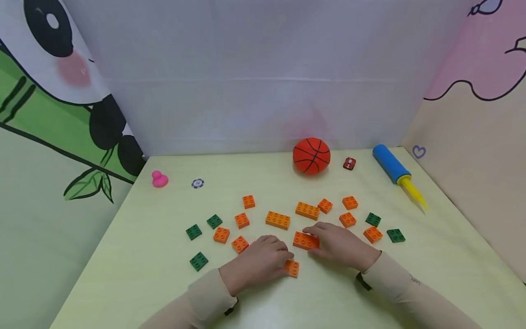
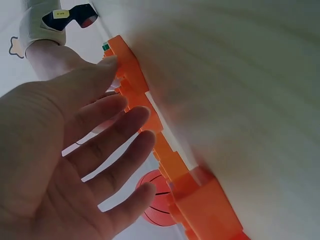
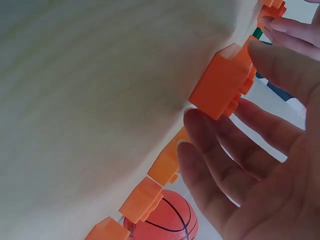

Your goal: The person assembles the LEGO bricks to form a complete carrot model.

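Near the front middle of the table, my left hand (image 1: 263, 260) pinches a small orange toy brick (image 1: 292, 268) between thumb and index finger. The hand covers part of that brick. In the left wrist view, the thumb is at one end of the brick (image 2: 129, 65), and the other fingers are spread and loosely bent. A little farther back and to the right, my right hand (image 1: 339, 244) holds a longer orange brick (image 1: 304, 241) by its right end. The right wrist view has this brick (image 3: 217, 85) between the thumb and fingers, its studs toward the palm.
Two orange-yellow long bricks (image 1: 278, 220) lie beyond the hands. Several small orange bricks (image 1: 241, 220) and green bricks (image 1: 199, 261) are scattered on both sides. Along the back are a pink duck (image 1: 159, 179), a poker chip (image 1: 197, 183), a basketball (image 1: 311, 156), a small red object (image 1: 349, 163) and a blue-yellow pump (image 1: 392, 165).
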### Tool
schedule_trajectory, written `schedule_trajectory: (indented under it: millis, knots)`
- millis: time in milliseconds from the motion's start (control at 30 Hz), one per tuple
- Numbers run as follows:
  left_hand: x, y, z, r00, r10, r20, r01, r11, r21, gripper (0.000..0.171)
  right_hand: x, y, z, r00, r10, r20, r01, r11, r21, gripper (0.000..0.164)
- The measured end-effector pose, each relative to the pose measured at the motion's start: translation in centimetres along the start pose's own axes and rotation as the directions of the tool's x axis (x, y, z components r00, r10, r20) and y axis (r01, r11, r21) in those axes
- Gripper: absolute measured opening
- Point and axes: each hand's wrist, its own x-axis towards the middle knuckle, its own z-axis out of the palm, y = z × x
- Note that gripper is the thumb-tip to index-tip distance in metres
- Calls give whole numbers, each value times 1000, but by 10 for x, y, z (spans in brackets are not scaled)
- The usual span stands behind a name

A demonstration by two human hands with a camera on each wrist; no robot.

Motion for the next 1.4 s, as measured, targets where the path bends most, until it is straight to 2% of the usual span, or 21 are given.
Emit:
schedule_trajectory:
  millis: [167, 400, 700, 1000, 1167, 1267, 1400]
  knots:
    - [4, 3, -3, 999, -31, 38, 32, 999, -8, 22, -1, -4, -3, 1000, -18, 10, 18, 1000, -9, 48]
    - [11, 4, -11, 996, -87, 27, 87, 996, -33, 19, 0, -4, -9, 999, -34, -13, 33, 999, -24, 45]
    - [21, -2, -12, 983, -168, 78, 179, 968, -178, 20, -1, -2, -14, 999, -29, -42, 30, 999, 21, 45]
    - [4, -10, -18, 973, -228, 47, 233, 951, -205, 28, -6, -8, -12, 997, -70, -30, 72, 996, 50, 45]
    - [-1, -11, -17, 960, -278, 39, 280, 932, -231, 43, -10, -14, -10, 991, -130, -23, 131, 989, 72, 43]
    - [-1, -9, -17, 959, -279, 43, 280, 924, -261, 50, -12, -18, -8, 985, -171, -16, 171, 982, 84, 42]
    - [-1, -5, -16, 971, -239, 32, 238, 930, -279, 52, -14, -22, -4, 975, -221, -13, 221, 971, 92, 41]
